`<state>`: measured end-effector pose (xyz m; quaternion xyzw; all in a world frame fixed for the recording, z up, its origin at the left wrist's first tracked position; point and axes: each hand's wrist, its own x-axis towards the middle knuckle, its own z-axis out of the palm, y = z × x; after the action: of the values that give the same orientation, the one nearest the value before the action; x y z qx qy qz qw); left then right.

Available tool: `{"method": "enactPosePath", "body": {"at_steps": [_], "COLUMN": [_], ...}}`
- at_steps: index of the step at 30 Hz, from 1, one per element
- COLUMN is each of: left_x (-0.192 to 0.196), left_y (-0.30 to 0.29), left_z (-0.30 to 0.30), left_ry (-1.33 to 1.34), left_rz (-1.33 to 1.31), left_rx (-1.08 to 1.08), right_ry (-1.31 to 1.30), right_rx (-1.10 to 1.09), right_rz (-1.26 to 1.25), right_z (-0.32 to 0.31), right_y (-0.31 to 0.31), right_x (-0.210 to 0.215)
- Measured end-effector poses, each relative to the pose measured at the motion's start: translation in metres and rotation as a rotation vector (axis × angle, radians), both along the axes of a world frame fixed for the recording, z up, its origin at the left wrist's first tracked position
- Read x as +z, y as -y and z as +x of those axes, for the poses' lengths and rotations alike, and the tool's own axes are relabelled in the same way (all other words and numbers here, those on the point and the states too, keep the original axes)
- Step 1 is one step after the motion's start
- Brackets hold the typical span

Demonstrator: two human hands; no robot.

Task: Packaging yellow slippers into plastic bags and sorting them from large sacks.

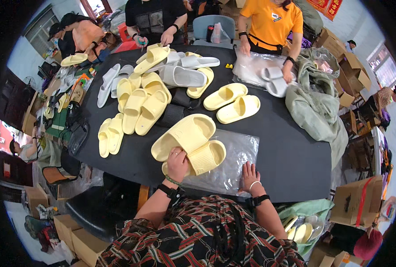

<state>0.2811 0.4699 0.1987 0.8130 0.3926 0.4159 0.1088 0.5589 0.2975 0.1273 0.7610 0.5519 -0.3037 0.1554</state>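
Note:
My left hand (177, 164) is closed on a pair of pale yellow slides (185, 137), one lying partly over the other, held over the near part of the table. Its fingertips are partly hidden behind the slides. My right hand (250, 179) lies flat with fingers spread on the right edge of a clear plastic bag (240, 153). Part of that bag is covered by the slides. Beyond them rests another yellow pair (231, 103), side by side, and a heap of yellow slides (146, 104) sits to the left.
Grey slides (182, 75) and black slides (173, 115) lie among the heap on the dark table (291, 153). Across it, a person in orange handles grey slides (274, 81) over stacked plastic bags (251, 66). A green sack (315, 111) drapes the right edge; an open sack (304, 227) stands below.

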Motion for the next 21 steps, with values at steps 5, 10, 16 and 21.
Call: {"method": "enactPosePath", "body": {"at_steps": [5, 10, 16, 21], "left_x": [0.021, 0.008, -0.012, 0.025], "left_y": [-0.012, -0.023, -0.048, -0.153], "left_z": [-0.016, -0.041, -0.050, -0.067], "left_ry": [-0.010, -0.024, 0.082, 0.051], "left_rz": [0.049, -0.028, -0.110, -0.170], "left_rx": [0.039, 0.099, 0.096, 0.215], "right_ry": [0.034, 0.037, 0.086, 0.101], "right_rx": [0.016, 0.038, 0.064, 0.061], "right_rz": [-0.023, 0.002, 0.015, -0.027], "right_z": [-0.003, -0.002, 0.007, 0.005], "right_y": [-0.007, -0.005, 0.009, 0.005], "right_x": [0.002, -0.006, -0.028, -0.023]}}
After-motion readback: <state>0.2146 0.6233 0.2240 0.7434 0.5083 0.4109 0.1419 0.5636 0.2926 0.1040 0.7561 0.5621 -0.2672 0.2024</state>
